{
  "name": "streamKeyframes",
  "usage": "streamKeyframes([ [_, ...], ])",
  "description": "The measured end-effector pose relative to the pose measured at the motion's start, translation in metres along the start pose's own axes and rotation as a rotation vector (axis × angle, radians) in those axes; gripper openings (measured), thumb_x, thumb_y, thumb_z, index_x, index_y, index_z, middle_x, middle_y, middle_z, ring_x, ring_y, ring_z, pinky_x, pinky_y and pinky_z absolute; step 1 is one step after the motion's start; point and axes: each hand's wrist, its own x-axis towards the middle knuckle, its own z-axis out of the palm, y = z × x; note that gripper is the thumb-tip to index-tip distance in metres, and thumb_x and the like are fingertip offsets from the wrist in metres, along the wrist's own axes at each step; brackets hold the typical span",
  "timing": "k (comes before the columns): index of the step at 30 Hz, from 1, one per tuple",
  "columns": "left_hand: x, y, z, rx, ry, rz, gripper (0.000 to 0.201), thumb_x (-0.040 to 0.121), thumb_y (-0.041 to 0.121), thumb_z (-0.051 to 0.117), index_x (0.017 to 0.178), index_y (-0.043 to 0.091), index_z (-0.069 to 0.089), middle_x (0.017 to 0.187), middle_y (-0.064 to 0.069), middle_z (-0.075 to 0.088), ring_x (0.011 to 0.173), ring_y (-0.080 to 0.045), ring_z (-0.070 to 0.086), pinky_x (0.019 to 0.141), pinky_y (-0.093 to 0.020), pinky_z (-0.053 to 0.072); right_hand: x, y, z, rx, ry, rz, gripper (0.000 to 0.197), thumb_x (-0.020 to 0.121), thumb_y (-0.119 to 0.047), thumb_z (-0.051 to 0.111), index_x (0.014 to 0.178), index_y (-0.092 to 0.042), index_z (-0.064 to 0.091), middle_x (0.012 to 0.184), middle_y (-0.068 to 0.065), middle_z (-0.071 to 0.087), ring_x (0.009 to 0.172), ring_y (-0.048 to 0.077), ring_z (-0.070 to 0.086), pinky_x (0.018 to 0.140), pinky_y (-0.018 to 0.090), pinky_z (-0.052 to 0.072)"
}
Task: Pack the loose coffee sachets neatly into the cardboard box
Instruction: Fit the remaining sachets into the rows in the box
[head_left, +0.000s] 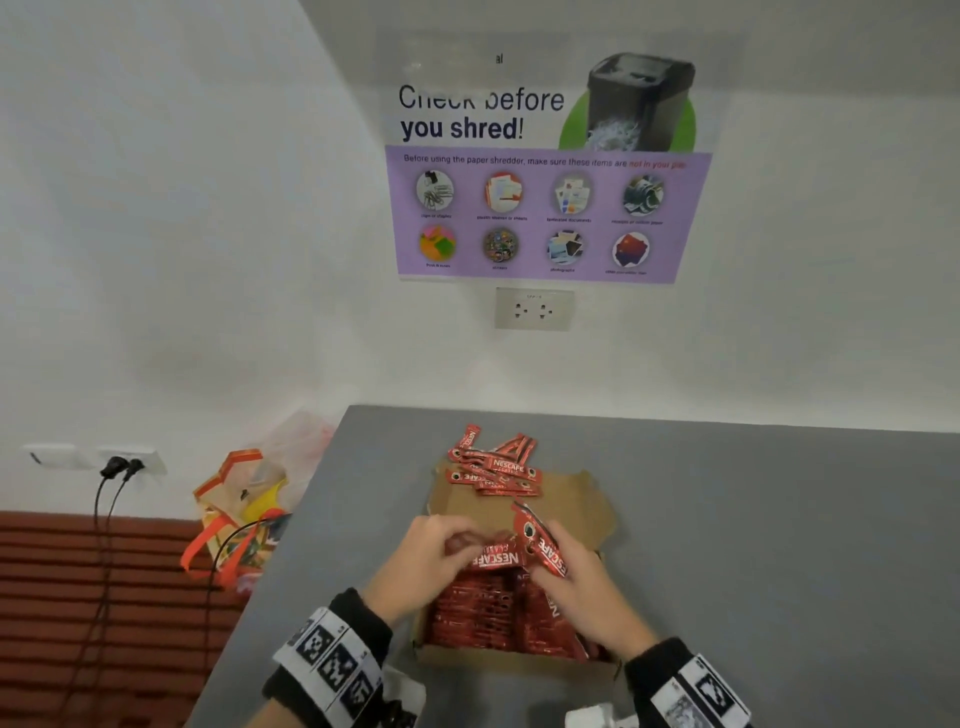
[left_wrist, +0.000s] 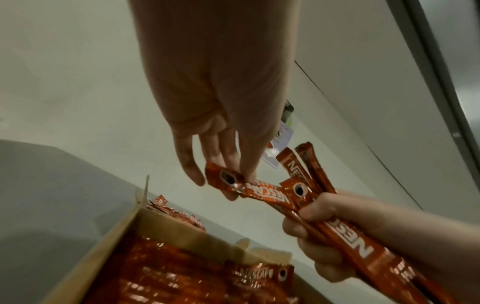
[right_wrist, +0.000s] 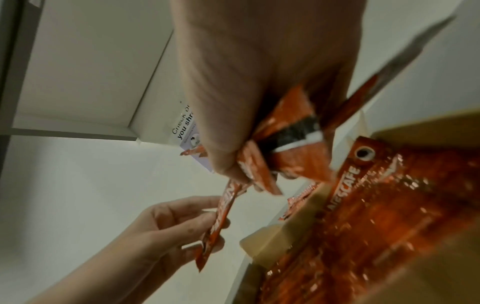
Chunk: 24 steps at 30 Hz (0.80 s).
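Observation:
An open cardboard box sits on the grey table, with red coffee sachets laid in rows inside. Several loose sachets are piled at the box's far end. Both hands hover over the box. My right hand grips a bunch of sachets, which fans out above its fist. My left hand pinches the end of one sachet that crosses to the bunch. From the right wrist view the left hand's fingers pinch that sachet.
The box's flaps stand open. A wall with a poster and a socket rises behind the table. Bags and plugged cables lie off the table's left edge. White objects sit at the near edge.

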Motion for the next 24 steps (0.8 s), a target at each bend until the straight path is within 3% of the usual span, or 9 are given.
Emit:
streamKeyframes([
  [5,-0.001,0.014,0.000,-0.032,0.154,-0.016,0.022,0.088,0.007,0.060,0.109,0.008,0.068,0.092,0.009,0.062,0.071,0.011,0.055,0.071,0.000,0.041,0.005,-0.001,0.014,0.108,0.223,0.078,0.042,0.084,0.000,0.059,0.108,-0.026,0.037,0.097,-0.005,0.063,0.075,-0.002,0.062,0.064,0.011,0.047],
  [8,0.006,0.019,0.001,-0.132,0.277,-0.094,0.013,0.085,0.004,0.064,0.096,0.008,0.069,0.091,0.008,0.064,0.079,-0.004,0.062,0.080,-0.013,0.050,0.011,-0.010,0.020,0.108,0.241,0.078,0.057,0.079,0.006,0.063,0.121,-0.019,0.034,0.097,-0.014,0.056,0.080,-0.007,0.057,0.067,0.003,0.042],
  [10,0.007,0.019,0.007,-0.174,0.315,-0.134,0.004,0.083,0.008,0.067,0.085,0.011,0.066,0.085,0.003,0.067,0.079,-0.007,0.064,0.079,-0.020,0.053,0.014,-0.011,0.022,0.072,0.309,0.088,0.047,0.075,0.007,0.064,0.115,-0.013,0.047,0.092,-0.010,0.059,0.078,-0.003,0.056,0.066,0.004,0.040],
  [12,0.005,0.021,0.012,-0.175,0.328,-0.155,0.006,0.082,0.014,0.069,0.084,0.010,0.065,0.080,0.004,0.067,0.075,-0.002,0.062,0.070,-0.010,0.048,0.016,-0.008,0.022,0.075,0.372,0.084,0.024,0.078,0.002,0.065,0.100,-0.008,0.062,0.087,-0.003,0.066,0.075,0.003,0.059,0.065,0.011,0.042],
  [14,0.005,0.022,0.014,-0.234,0.353,-0.170,0.008,0.082,0.013,0.070,0.086,0.014,0.063,0.076,0.011,0.065,0.069,0.004,0.061,0.065,-0.005,0.046,0.016,-0.007,0.021,0.166,0.379,0.087,0.007,0.085,-0.005,0.063,0.089,-0.009,0.067,0.086,-0.001,0.070,0.079,0.005,0.062,0.062,0.005,0.041],
  [16,0.005,0.022,0.013,-0.407,0.368,-0.206,0.020,0.083,0.006,0.067,0.101,0.011,0.059,0.077,0.005,0.066,0.062,-0.001,0.064,0.064,-0.012,0.051,0.015,-0.006,0.020,0.210,0.390,0.097,0.009,0.089,-0.009,0.059,0.085,-0.010,0.067,0.088,-0.002,0.070,0.083,0.004,0.062,0.064,0.004,0.041],
  [19,0.004,0.023,0.014,-0.586,0.366,-0.207,0.042,0.084,-0.003,0.062,0.119,0.012,0.045,0.082,-0.010,0.068,0.067,-0.017,0.070,0.067,-0.027,0.058,0.016,-0.002,0.022,0.191,0.370,0.119,0.013,0.092,-0.018,0.056,0.093,-0.012,0.068,0.091,-0.002,0.070,0.087,0.007,0.065,0.074,0.017,0.046],
  [22,0.002,0.024,0.017,-0.666,0.354,-0.180,0.040,0.085,-0.005,0.060,0.116,0.016,0.047,0.083,-0.010,0.069,0.068,-0.023,0.071,0.065,-0.028,0.059,0.015,0.000,0.026,0.247,0.311,0.125,0.021,0.093,-0.025,0.055,0.107,-0.013,0.065,0.099,-0.001,0.070,0.091,0.010,0.066,0.079,0.025,0.050],
  [24,0.003,0.021,0.019,-0.716,0.330,-0.187,0.027,0.088,-0.003,0.057,0.107,0.014,0.053,0.086,-0.013,0.069,0.070,-0.023,0.071,0.066,-0.029,0.059,0.015,-0.002,0.027,0.246,0.299,0.128,0.019,0.091,-0.025,0.057,0.104,-0.013,0.066,0.092,-0.001,0.071,0.081,0.009,0.066,0.071,0.022,0.051],
])
